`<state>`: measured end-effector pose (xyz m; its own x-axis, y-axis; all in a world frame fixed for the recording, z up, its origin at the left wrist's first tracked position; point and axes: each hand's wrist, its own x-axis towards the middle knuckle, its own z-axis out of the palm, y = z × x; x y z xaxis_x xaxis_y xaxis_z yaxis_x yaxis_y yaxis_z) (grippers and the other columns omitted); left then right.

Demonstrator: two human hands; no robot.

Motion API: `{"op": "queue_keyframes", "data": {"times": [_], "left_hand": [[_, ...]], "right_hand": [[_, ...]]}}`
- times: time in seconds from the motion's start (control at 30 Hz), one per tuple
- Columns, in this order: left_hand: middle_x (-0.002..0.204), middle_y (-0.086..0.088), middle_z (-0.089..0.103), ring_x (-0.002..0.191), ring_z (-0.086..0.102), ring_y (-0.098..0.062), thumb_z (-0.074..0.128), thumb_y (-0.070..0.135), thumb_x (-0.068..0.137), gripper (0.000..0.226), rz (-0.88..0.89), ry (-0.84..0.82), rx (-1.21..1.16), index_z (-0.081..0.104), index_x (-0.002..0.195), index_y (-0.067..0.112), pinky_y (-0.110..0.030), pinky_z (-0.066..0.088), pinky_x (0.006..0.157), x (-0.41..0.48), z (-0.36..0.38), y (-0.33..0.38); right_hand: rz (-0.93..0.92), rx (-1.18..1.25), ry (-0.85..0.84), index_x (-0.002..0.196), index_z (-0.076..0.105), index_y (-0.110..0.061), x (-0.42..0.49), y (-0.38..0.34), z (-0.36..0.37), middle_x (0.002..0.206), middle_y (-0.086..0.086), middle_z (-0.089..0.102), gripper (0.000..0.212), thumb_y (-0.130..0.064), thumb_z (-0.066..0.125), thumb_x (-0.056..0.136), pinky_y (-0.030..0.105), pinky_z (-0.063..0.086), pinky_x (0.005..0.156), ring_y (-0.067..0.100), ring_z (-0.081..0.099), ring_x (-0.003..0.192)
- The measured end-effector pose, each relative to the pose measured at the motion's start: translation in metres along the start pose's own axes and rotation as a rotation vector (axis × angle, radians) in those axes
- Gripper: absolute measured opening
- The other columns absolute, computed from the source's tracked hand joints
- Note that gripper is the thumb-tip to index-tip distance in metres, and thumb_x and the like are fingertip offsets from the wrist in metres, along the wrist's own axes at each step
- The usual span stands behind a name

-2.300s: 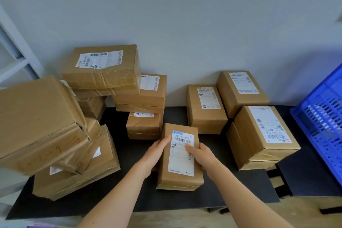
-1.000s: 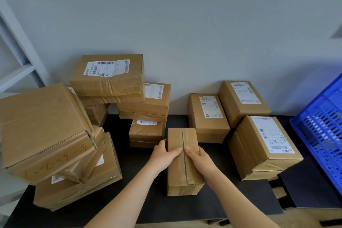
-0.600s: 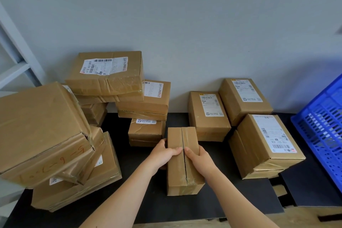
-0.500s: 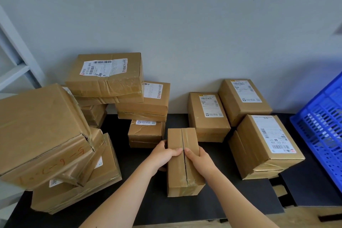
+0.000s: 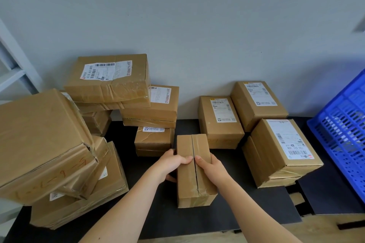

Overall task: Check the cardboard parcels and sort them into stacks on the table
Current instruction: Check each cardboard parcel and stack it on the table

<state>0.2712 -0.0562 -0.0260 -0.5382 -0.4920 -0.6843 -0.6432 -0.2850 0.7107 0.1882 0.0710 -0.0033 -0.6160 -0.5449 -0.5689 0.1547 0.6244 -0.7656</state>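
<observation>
Basically, the small parcel [image 5: 194, 169] is clamped between left hand [image 5: 170, 163] and right hand [image 5: 210, 166], seam side up, probably so the tape can be checked.

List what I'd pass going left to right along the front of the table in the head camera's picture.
Big handwritten-on box → left hand → taped parcel held by both hands → right hand → labelled box → blue crate.

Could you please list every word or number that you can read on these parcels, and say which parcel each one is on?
"618 A03 B05", approximately: white label on the top parcel of the back-left stack.
"133 E01 308", approximately, printed upside down: label on the large parcel at the right.
Orange handwriting on the big left parcel: not legible.
All other labels: too small or blurred.
The parcel in the hands shows no label.
</observation>
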Motion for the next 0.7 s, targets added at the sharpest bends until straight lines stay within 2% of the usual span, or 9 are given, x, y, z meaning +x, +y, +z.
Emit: {"op": "queue_keyframes", "data": {"times": [0.17,0.3,0.37,0.5,0.57,0.63,0.7], "left_hand": [[0.114,0.002,0.050,0.110,0.051,-0.023,0.075,0.036,0.079,0.074,0.004,0.000,-0.008,0.034,0.140,0.023,-0.040,0.050,0.073,0.000,0.000,0.000],[0.120,-0.001,0.051,0.113,0.052,-0.024,0.073,0.036,0.081,0.070,0.011,0.005,-0.006,0.036,0.138,0.023,-0.044,0.051,0.083,-0.002,0.002,-0.001],[0.119,0.000,0.051,0.113,0.051,-0.024,0.073,0.036,0.081,0.069,0.020,0.007,-0.011,0.036,0.138,0.023,-0.043,0.051,0.082,-0.004,0.002,-0.002],[0.130,-0.004,0.051,0.117,0.052,-0.026,0.072,0.039,0.081,0.072,0.030,0.033,0.000,0.036,0.140,0.022,-0.044,0.052,0.084,-0.011,0.002,-0.002],[0.134,-0.004,0.049,0.120,0.051,-0.027,0.066,0.048,0.084,0.069,0.026,0.037,0.049,0.035,0.141,0.023,-0.040,0.054,0.077,-0.015,0.001,0.000],[0.135,-0.004,0.049,0.120,0.052,-0.027,0.049,0.057,0.091,0.061,0.008,0.061,0.042,0.037,0.141,0.024,-0.037,0.053,0.068,-0.019,-0.001,-0.001],[0.131,-0.005,0.053,0.118,0.054,-0.027,0.036,0.056,0.096,0.053,0.007,0.135,-0.033,0.042,0.138,0.024,-0.040,0.051,0.072,-0.022,-0.005,-0.005]], "right_hand": [[0.014,-0.025,0.013,0.146,0.027,-0.023,0.003,0.001,0.001,0.134,0.003,0.051,0.065,-0.047,0.053,0.092,0.040,0.043,0.101,0.023,0.052,0.119],[0.023,-0.031,0.012,0.147,0.026,-0.023,0.005,0.001,0.001,0.135,0.003,0.050,0.066,-0.047,0.054,0.091,0.040,0.043,0.101,0.023,0.052,0.119],[0.019,-0.033,0.015,0.146,0.027,-0.023,0.005,0.002,0.001,0.133,0.003,0.051,0.065,-0.047,0.054,0.091,0.039,0.043,0.099,0.023,0.053,0.118],[0.003,-0.066,0.028,0.145,0.031,-0.020,0.003,0.001,0.001,0.130,0.003,0.053,0.064,-0.046,0.055,0.091,0.038,0.044,0.098,0.022,0.054,0.115],[-0.015,-0.119,0.057,0.146,0.028,-0.020,0.003,-0.002,0.002,0.132,0.003,0.052,0.066,-0.046,0.054,0.092,0.037,0.044,0.097,0.022,0.053,0.117],[-0.047,-0.219,0.106,0.150,0.017,-0.023,0.001,-0.007,0.003,0.140,0.004,0.046,0.073,-0.045,0.054,0.092,0.038,0.044,0.097,0.023,0.051,0.121],[-0.115,-0.322,0.193,0.151,0.005,-0.027,-0.002,-0.010,0.007,0.146,0.005,0.039,0.080,-0.043,0.055,0.092,0.038,0.047,0.095,0.024,0.049,0.124]]}}
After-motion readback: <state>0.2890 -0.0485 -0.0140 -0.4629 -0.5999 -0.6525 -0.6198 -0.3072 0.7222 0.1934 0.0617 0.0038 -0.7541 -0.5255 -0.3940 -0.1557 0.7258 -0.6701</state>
